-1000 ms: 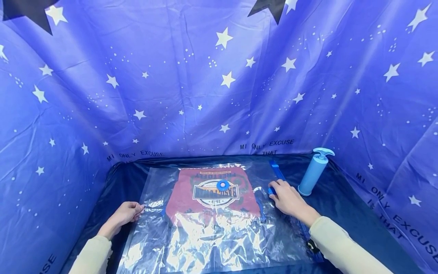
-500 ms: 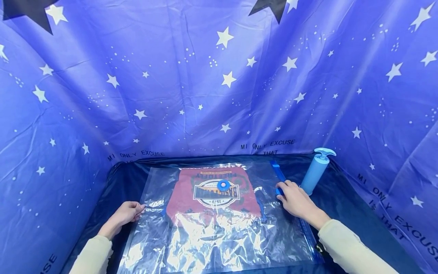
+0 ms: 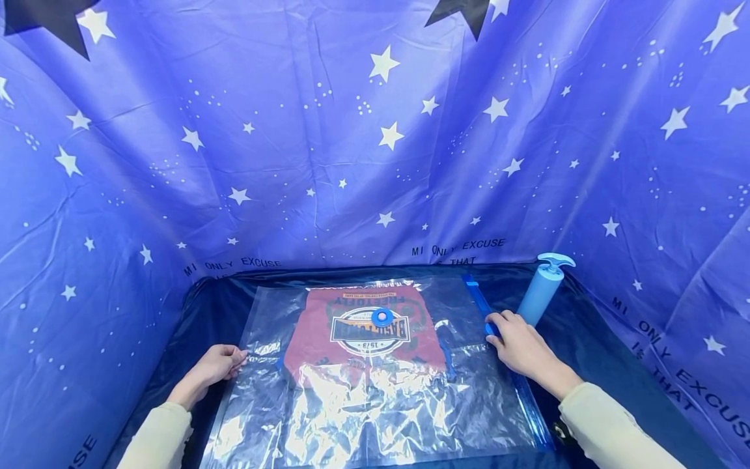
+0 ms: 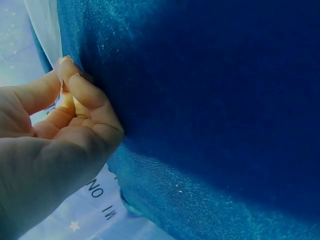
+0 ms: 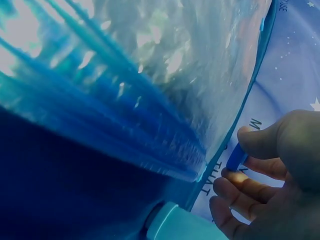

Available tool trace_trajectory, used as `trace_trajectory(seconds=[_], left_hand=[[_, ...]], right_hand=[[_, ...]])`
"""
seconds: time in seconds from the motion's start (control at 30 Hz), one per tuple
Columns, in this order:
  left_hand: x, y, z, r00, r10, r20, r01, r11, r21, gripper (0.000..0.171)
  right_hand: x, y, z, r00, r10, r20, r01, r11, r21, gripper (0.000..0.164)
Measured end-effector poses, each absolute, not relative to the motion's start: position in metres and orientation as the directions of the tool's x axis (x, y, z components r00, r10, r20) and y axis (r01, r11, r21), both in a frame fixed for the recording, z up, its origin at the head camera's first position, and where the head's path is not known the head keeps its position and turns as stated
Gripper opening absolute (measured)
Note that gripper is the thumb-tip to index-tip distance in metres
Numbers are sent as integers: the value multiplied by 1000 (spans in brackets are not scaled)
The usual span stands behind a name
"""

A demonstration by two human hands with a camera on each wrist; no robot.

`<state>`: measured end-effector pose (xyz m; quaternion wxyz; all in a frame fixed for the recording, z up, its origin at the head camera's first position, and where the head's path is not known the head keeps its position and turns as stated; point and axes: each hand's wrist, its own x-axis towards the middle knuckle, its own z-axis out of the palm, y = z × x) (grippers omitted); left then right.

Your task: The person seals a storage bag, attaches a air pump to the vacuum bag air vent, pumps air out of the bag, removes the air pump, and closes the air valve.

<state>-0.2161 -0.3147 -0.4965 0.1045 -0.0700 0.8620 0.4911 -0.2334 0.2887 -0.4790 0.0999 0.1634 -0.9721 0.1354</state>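
Note:
A large clear vacuum storage bag (image 3: 387, 417) lies flat, with a folded red printed garment (image 3: 316, 312) inside and a round blue valve (image 3: 383, 317) on top. My left hand (image 3: 212, 366) pinches the bag's left edge between thumb and fingertips; the left wrist view shows the film (image 4: 50, 30) in that pinch. Above the bag's blue zip edge (image 3: 530, 410) is my right hand (image 3: 524, 345). Between its thumb and fingers it holds a small blue disc-like piece (image 5: 236, 158), seen edge-on and apart from the bag in the right wrist view.
A light blue hand pump (image 3: 540, 293) with a T-shaped handle stands behind my right hand, at the right of the dark blue cloth (image 3: 609, 371). Starry purple-blue curtains (image 3: 305, 130) enclose the back and sides. Something small and dark is partly visible by the right sleeve.
My right hand has moved right with the blue piece, from over the bag to its zip edge and close before the pump. The left hand has stayed in place.

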Motion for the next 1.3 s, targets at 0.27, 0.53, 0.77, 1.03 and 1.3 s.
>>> trace_trajectory(seconds=[0.27, 0.53, 0.77, 1.03, 1.3], left_hand=[[-218, -315, -497, -967, -22, -253, -228, 513, 828, 34], [-219, -314, -497, -967, -29, -252, -231, 508, 830, 34], [-217, -314, -496, -967, -23, -255, -232, 506, 831, 34], [-216, -315, -497, -966, -19, -259, -232, 507, 830, 34], [-216, -315, -495, -965, -22, -261, -236, 506, 830, 33]], right_hand=[[-227, 300, -481, -925, -279, 257, -340, 909, -240, 30], [-222, 315, -482, -928, -258, 268, -325, 914, -244, 31], [-214, 326, -487, -935, -243, 258, -306, 921, -240, 30], [-205, 341, -490, -951, -222, 213, -272, 930, -246, 29], [-200, 357, -493, -967, -202, 156, -236, 940, -247, 27]])
